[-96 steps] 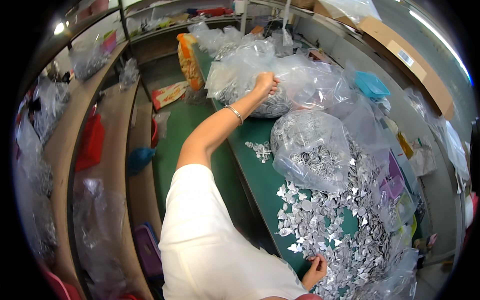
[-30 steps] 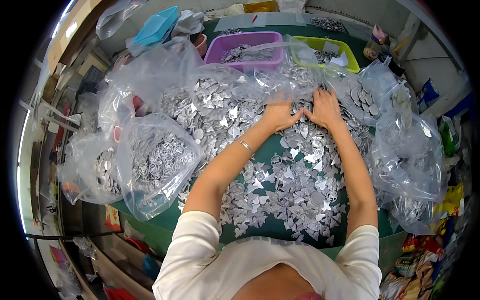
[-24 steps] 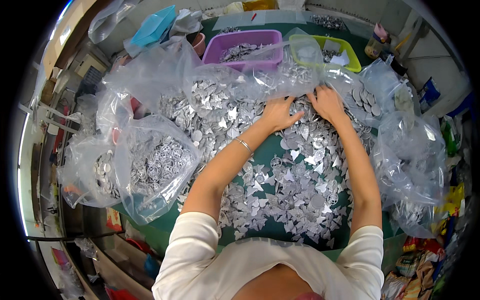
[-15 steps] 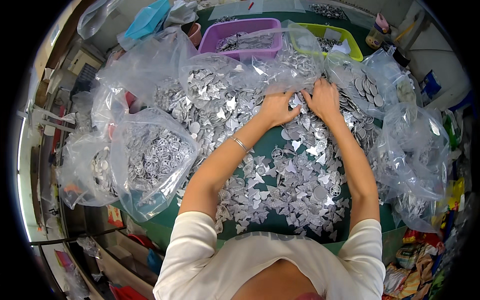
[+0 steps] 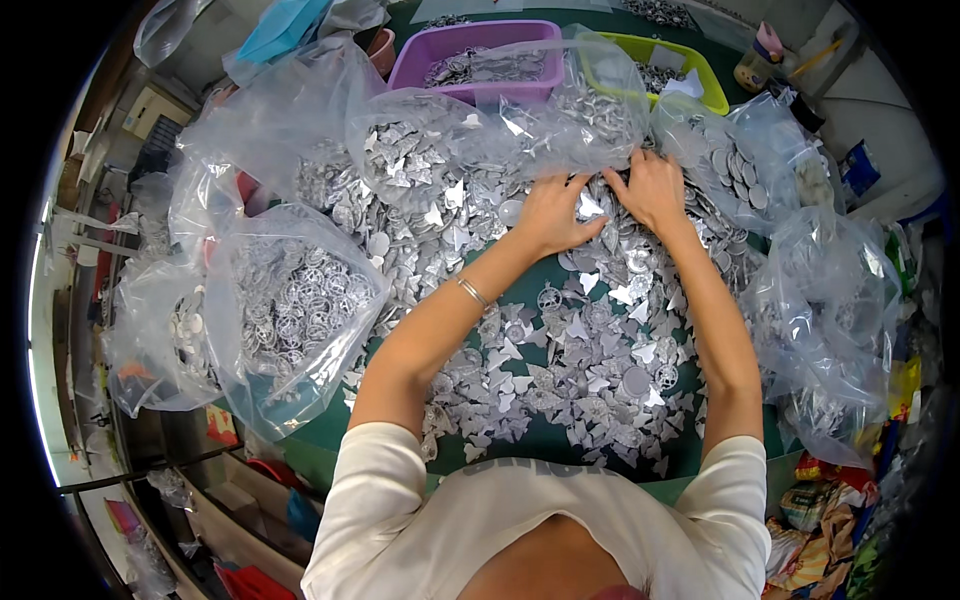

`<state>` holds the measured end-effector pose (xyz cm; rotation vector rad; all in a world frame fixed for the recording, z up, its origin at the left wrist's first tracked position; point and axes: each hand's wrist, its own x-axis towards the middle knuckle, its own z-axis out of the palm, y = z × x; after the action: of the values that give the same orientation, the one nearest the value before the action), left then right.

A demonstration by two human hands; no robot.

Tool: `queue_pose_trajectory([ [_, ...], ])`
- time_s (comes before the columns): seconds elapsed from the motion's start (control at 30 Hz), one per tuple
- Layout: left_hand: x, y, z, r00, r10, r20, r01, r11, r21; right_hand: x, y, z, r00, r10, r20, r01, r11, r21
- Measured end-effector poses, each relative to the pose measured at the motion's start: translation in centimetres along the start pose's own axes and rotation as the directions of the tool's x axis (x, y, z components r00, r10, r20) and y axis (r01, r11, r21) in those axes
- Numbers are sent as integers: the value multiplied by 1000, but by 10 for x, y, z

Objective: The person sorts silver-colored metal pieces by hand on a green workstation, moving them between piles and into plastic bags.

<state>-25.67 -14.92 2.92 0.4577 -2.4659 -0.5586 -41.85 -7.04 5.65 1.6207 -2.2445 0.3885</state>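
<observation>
Both my hands rest at the far part of a big heap of flat silver metal pieces, many of them butterfly-shaped, with round discs among them. My left hand is open, its thumb spread away from the fingers. Those fingers reach to the edge of a clear plastic bag that lies across the heap with more pieces in it. Close on its right, my right hand is also open, thumb apart, fingers bent slightly over the pieces. The fingertips of both are partly hidden among the pieces and plastic.
Clear bags of metal pieces flank the heap: one with openwork rounds at left, one with discs at right. Behind stand a purple basin and a yellow-green basin, both holding pieces. The table is green.
The whole view has shifted slightly. Both hands stay at nearly the same spot on the heap, with only small finger movements.
</observation>
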Motion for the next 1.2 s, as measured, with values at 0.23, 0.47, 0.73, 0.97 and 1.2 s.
queue_pose_trajectory([
  [0.23, -25, 16, -14, 996, 32, 85, -27, 998, -56, -22, -9, -20, 996, -49, 70, 41, 993, 110],
  [0.47, -38, 15, -9, 999, 29, 28, -23, 980, -199, -26, 10, -22, 986, -18, 163, -24, 966, 256],
  [0.73, -60, 38, -29, 996, -23, 88, 47, 960, -275, -58, -23, -28, 996, -23, -88, 52, 936, 348],
  [0.97, -107, 49, -41, 995, 57, 79, -30, 952, -304, -84, -49, -45, 997, -19, -75, 52, 886, 461],
  [1.2, -138, 54, -57, 995, 78, 54, -57, 948, -314, -113, -71, -62, 994, -76, -77, 105, 859, 500],
])
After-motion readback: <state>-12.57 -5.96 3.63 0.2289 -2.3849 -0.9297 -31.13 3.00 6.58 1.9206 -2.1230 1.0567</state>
